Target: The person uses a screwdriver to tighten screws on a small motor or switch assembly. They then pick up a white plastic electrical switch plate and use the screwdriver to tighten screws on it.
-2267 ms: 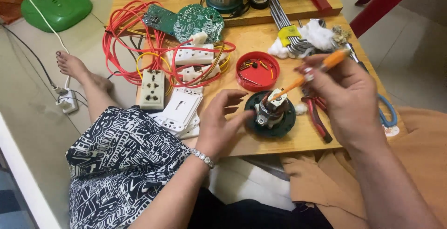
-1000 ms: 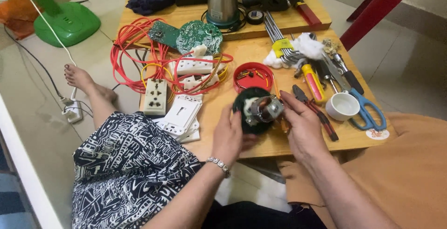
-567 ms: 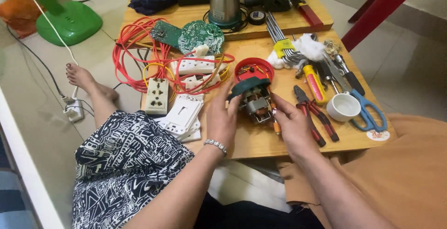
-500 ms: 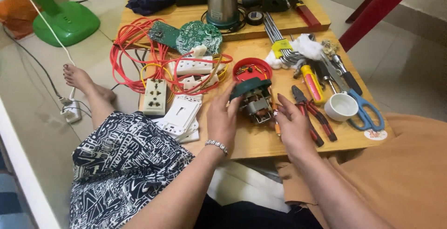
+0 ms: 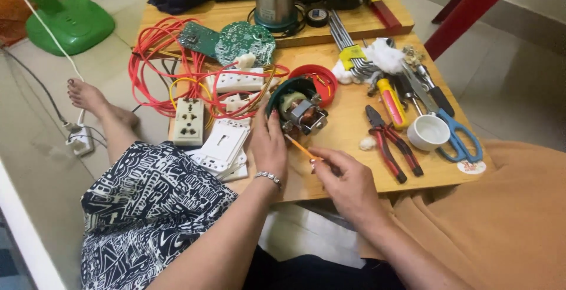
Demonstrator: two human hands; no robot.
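Fingers of my left hand (image 5: 269,142) curl around the near side of the motor (image 5: 299,112), propping it tilted on the table (image 5: 330,175). Fingers of my right hand (image 5: 348,179) pinch the screwdriver (image 5: 302,148) near its handle end. Its long axis runs from the right hand up and left, tip touching the motor's lower edge. The motor lies just beyond both hands, left hand nearer. Red-handled pliers (image 5: 390,142) lie right of the motor; white switch plates (image 5: 221,145) lie left.
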